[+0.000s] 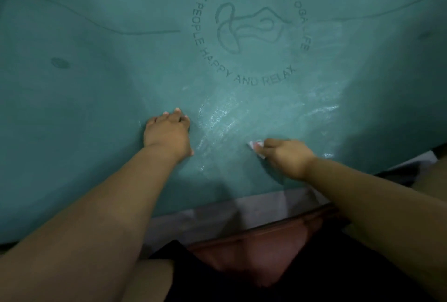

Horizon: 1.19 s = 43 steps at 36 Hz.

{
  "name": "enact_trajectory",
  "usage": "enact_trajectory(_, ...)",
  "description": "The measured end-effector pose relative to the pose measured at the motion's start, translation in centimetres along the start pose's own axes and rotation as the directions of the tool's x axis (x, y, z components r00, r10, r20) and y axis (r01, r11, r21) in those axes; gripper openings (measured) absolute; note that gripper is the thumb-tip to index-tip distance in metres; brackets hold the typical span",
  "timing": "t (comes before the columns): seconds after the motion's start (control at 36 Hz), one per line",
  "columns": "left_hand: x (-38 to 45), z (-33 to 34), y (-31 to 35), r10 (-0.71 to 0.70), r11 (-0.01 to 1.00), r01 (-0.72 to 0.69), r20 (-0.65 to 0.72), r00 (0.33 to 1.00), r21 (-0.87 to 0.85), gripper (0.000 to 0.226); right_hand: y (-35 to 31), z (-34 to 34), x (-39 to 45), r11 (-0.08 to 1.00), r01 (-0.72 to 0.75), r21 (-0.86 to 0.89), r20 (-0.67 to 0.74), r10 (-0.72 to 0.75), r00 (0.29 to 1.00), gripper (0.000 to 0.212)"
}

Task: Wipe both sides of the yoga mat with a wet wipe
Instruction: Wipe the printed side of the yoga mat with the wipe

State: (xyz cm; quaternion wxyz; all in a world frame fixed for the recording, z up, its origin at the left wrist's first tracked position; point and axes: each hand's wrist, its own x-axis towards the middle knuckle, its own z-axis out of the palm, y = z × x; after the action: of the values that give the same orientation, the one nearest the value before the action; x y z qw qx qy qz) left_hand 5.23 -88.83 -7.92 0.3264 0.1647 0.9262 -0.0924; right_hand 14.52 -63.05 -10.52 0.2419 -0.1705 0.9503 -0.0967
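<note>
Head view, nearest the camera: dark shorts point(193, 275) and a reddish garment point(254, 253) sit at the bottom, with a strip of pale floor point(217, 207) just beyond. Past that lies the teal rubber yoga mat point(96, 84), flat and filling most of the view. The right hand point(287, 156) pinches a small white wet wipe point(257, 147) against the mat. The left hand point(169, 132) presses palm-down beside it, fingers extended. Wet streaks point(217, 118) shine between and beyond both hands. Farther off sits a circular printed logo point(251, 28).
</note>
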Motion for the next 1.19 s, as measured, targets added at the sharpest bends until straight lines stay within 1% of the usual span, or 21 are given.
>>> enact_trajectory(0.03,-0.5,0.1,0.3,0.006,1.0,-0.006,0.018,1.0,0.022,0.092,1.5,-0.6,-0.6,0.983,-0.181,0.04,0.044,0.179,0.983,0.052)
enact_trajectory(0.08,-1.4,0.2,1.1,0.013,0.998,-0.016,0.046,0.999,0.061,0.093,3.3,-1.3,-1.5,0.841,-0.534,0.085,0.032,0.533,0.845,0.049)
enact_trajectory(0.14,-2.3,0.5,1.9,0.021,0.996,-0.026,0.061,0.998,0.087,0.093,2.8,-1.3,-1.9,0.691,-0.718,0.079,-0.055,0.723,0.689,0.054)
enact_trajectory(0.17,-2.7,0.7,2.3,0.025,0.995,-0.031,0.069,0.997,0.095,0.093,1.7,-0.4,-1.8,0.649,-0.745,0.152,-0.048,0.758,0.651,0.055)
enact_trajectory(0.19,-3.0,0.9,2.6,0.029,0.994,-0.037,0.077,0.997,0.101,0.092,0.2,0.8,-1.8,0.633,-0.737,0.238,-0.026,0.763,0.646,0.056)
enact_trajectory(0.25,-3.6,1.3,3.1,0.041,0.993,-0.051,0.088,0.995,0.109,0.092,-3.7,3.1,-1.7,0.762,-0.58,0.288,0.001,0.606,0.796,0.048)
enact_trajectory(0.31,-4.1,1.4,3.1,0.056,0.991,-0.067,0.097,0.994,0.112,0.091,-7.3,4.6,-2.2,0.918,-0.278,0.283,0.042,0.277,0.96,0.043)
enact_trajectory(0.33,-4.4,1.4,3.0,0.066,0.991,-0.077,0.098,0.993,0.112,0.09,-8.7,4.5,-2.4,0.968,-0.092,0.234,0.08,0.075,0.994,0.048)
enact_trajectory(0.36,-4.6,1.4,2.9,0.077,0.99,-0.088,0.101,0.992,0.112,0.089,-9.1,4.3,-2.5,0.987,0.055,0.154,0.152,-0.079,0.985,0.053)
enact_trajectory(0.42,-5.0,1.3,2.6,0.099,0.987,-0.112,0.112,0.989,0.113,0.087,-8.2,3.2,-2.7,0.986,0.16,0.05,0.242,-0.167,0.956,0.054)
enact_trajectory(0.47,-5.4,1.3,2.4,0.113,0.985,-0.127,0.114,0.987,0.117,0.083,-5.7,2.6,-2.9,0.994,0.105,0.013,0.21,-0.105,0.972,0.05)
enact_trajectory(0.56,-6.0,1.5,2.4,0.118,0.984,-0.132,0.118,0.986,0.117,0.081,-1.6,1.6,-3.5,0.976,-0.216,0.003,0.122,0.214,0.969,0.053)
enact_trajectory(0.64,-6.3,1.9,2.7,0.125,0.979,-0.142,0.122,0.985,0.146,0.083,1.4,0.2,-4.5,0.822,-0.57,-0.005,0.075,0.569,0.819,0.056)
enact_trajectory(0.69,-6.5,2.2,3.1,0.13,0.97,-0.153,0.131,0.983,0.191,0.088,1.6,0.1,-4.7,0.733,-0.679,0.048,0.079,0.674,0.734,0.045)
enact_trajectory(0.75,-6.8,2.8,3.7,0.129,0.956,-0.163,0.147,0.981,0.245,0.097,0.0,0.7,-4.7,0.762,-0.643,0.07,0.115,0.635,0.764,0.04)
enact_trajectory(0.83,-7.2,4.0,4.6,0.11,0.932,-0.154,0.149,0.983,0.327,0.116,-3.3,1.8,-4.6,0.905,-0.421,0.067,0.183,0.403,0.897,0.045)
enact_trajectory(0.89,-7.3,4.5,5.0,0.11,0.918,-0.147,0.121,0.987,0.367,0.118,-4.4,1.8,-4.6,0.954,-0.299,0.018,0.217,0.288,0.933,0.048)
enact_trajectory(0.97,-7.2,4.6,4.9,0.139,0.913,-0.174,0.117,0.983,0.369,0.101,-4.1,1.3,-4.7,0.961,-0.268,-0.07,0.205,0.277,0.939,0.052)
enact_trajectory(1.06,-7.2,3.8,4.6,0.199,0.915,-0.24,0.154,0.968,0.325,0.077,-2.8,0.4,-5.0,0.937,-0.336,-0.092,0.168,0.348,0.922,0.058)
enact_trajectory(1.14,-7.6,2.8,4.1,0.279,0.918,-0.304,0.131,0.951,0.254,0.046,-1.5,-0.2,-5.3,0.902,-0.431,0.027,0.133,0.424,0.896,0.051)
enact_trajectory(1.19,-8.1,2.4,3.6,0.288,0.945,-0.298,0.084,0.954,0.134,0.037,-1.3,-0.5,-5.5,0.901,-0.418,0.113,0.165,0.398,0.903,0.042)
